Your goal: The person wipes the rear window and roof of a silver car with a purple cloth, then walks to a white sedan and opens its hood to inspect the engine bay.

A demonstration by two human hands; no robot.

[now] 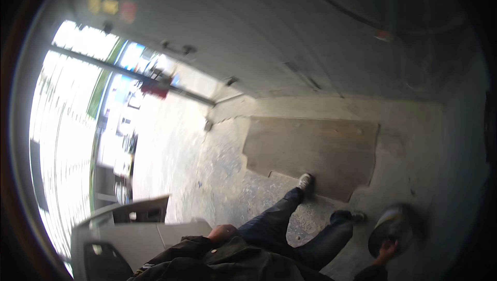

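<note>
In the lower right, my right hand (387, 250) is closed at the near side of a round, dark bucket-like container (392, 222) with a paler band. Blur hides its contents and exactly how my fingers grip it. My left hand (224, 233) hangs beside my left thigh, at the end of a dark jacket sleeve. Its fingers are mostly hidden, and no held object shows there. My legs in blue jeans (268, 219) are in mid-stride, one shoe (305, 182) touching the edge of a flat brown sheet (310, 145) on the floor.
A pale vehicle (147, 238) stands close on my left. Ahead runs a grey wall (271, 48) with a dark hose or cable along it. Beyond the bright wide opening at left are shelves or stacked goods and a red object (157, 88). The concrete floor (233, 160) is worn.
</note>
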